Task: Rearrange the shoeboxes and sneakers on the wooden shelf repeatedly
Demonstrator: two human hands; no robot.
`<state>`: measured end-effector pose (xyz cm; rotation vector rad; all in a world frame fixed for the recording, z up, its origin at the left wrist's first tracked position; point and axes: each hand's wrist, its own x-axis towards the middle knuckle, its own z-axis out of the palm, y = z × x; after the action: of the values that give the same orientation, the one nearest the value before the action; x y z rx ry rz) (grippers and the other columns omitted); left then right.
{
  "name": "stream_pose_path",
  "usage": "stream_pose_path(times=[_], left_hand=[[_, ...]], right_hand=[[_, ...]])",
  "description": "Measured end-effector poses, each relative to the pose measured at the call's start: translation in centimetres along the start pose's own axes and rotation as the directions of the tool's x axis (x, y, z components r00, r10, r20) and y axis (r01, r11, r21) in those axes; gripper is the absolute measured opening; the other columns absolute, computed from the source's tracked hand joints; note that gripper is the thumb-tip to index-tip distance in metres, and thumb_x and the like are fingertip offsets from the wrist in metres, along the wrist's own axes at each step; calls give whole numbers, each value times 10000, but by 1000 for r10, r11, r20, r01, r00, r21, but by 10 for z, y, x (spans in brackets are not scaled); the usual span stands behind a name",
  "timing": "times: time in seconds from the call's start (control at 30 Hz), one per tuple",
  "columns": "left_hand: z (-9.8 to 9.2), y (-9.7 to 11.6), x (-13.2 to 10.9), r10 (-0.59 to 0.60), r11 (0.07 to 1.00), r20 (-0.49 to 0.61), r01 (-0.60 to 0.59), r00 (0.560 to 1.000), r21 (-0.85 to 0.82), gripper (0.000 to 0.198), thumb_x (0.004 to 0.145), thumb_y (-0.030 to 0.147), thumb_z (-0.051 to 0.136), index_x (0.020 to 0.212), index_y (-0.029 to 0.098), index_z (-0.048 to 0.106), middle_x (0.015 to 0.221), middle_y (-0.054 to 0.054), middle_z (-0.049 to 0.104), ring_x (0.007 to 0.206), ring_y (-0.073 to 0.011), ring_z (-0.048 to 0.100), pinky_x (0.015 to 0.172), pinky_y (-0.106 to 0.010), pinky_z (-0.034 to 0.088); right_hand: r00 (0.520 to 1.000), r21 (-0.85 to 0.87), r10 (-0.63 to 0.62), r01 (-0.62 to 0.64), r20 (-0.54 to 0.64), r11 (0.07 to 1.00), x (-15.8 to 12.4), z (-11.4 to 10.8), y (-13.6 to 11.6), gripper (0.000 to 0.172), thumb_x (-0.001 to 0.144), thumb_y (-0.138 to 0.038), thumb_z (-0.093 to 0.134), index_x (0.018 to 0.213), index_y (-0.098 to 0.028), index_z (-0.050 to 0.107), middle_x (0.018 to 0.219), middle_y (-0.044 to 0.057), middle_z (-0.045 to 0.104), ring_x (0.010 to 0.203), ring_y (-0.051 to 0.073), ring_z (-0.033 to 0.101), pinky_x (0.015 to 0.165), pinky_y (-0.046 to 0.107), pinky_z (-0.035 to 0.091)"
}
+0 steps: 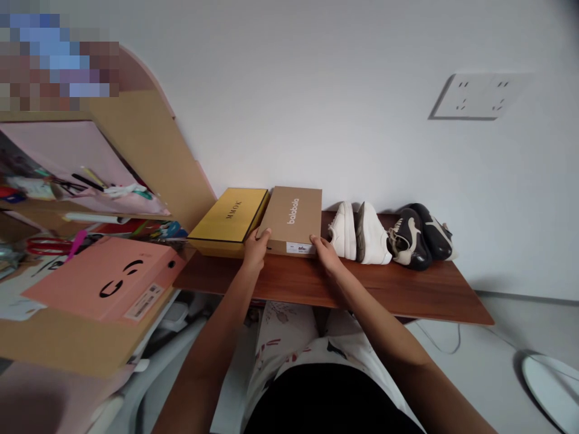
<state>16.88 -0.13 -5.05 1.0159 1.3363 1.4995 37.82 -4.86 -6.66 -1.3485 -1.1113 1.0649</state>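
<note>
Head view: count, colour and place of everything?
Shelf: 1, brown, centre
MMOK box: 1, yellow, shelf left
balabala box: 1, brown, beside it
Sneakers: 2, white, mid-shelf
Trainers: 2, dark, shelf right
Desk: 1, tan, left
Carton: 1, pink, desk
Oddments: uncounted, mixed, desk
Sockets: several, white, wall
Disc: 1, white, floor
Cable: uncounted, pale, floor
Trousers: 1, white-patterned, bottom
Top: 1, black, bottom
Left grip: 1, bare, balabala box's left
Right grip: 1, bare, balabala box's right

Brown cardboard box (289, 208), closed, white "balabala" lettering on top, label on near side; lettered face up on wooden shelf (384, 289), between yellow box (228, 214) and white shoes (373, 238).
</note>
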Motion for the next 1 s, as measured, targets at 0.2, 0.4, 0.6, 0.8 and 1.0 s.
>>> stream_pose_path(times=[0.2, 0.4, 0.6, 0.8, 1.0], left_hand=[[-2, -10, 2, -43, 998, -4, 43, 999, 43, 453, 763, 405, 734, 1129, 143, 681, 1121, -135, 728, 1052, -240, 677, 955, -356, 514], [0, -11, 1, -45, 995, -15, 46, 999, 86, 409, 772, 396, 719, 1097, 149, 693, 1115, -129, 729, 1080, -256, 667, 971, -374, 511], [4, -7, 0, 13, 980, -101, 8, 995, 201, 468, 811, 339, 686, 1220, 122, 614, 1226, -182, 670, 1178, -285, 631, 1059, -416, 459], [23, 10, -38, 449, 835, -15, -413, 894, 362, 594, 841, 297, 673, 1391, 157, 496, 1516, -179, 451, 1458, -277, 366, 1231, -412, 226], [90, 0, -93, 252, 942, 386, -316, 887, 110, 524, 906, 323, 612, 1406, 214, 503, 1479, -141, 521, 1396, -257, 467, 1185, -417, 319]], right_hand=[[990, -18, 136, -136, -38, 990, 3, 5, 8, 563, 855, -597, 529, 1166, -153, 680, 1200, 129, 716, 1161, 258, 639, 1071, 404, 430], [987, -40, 156, -158, -45, 987, 7, 5, 9, 579, 847, -603, 543, 1184, -151, 676, 1255, 142, 694, 1223, 270, 612, 1093, 416, 409], [988, -74, 143, -147, -49, 986, -1, 5, -1, 671, 850, -664, 533, 1239, -131, 655, 1328, 167, 652, 1335, 291, 540, 1150, 426, 355], [980, -113, -126, 109, -156, 988, -26, -60, -4, 681, 821, -649, 601, 1295, -161, 631, 1360, 153, 629, 1284, 285, 572, 1125, 451, 403], [889, -348, -255, 118, -380, 930, -45, -159, 18, 723, 818, -639, 589, 1336, -136, 573, 1393, 196, 571, 1287, 325, 535, 1119, 515, 393]])
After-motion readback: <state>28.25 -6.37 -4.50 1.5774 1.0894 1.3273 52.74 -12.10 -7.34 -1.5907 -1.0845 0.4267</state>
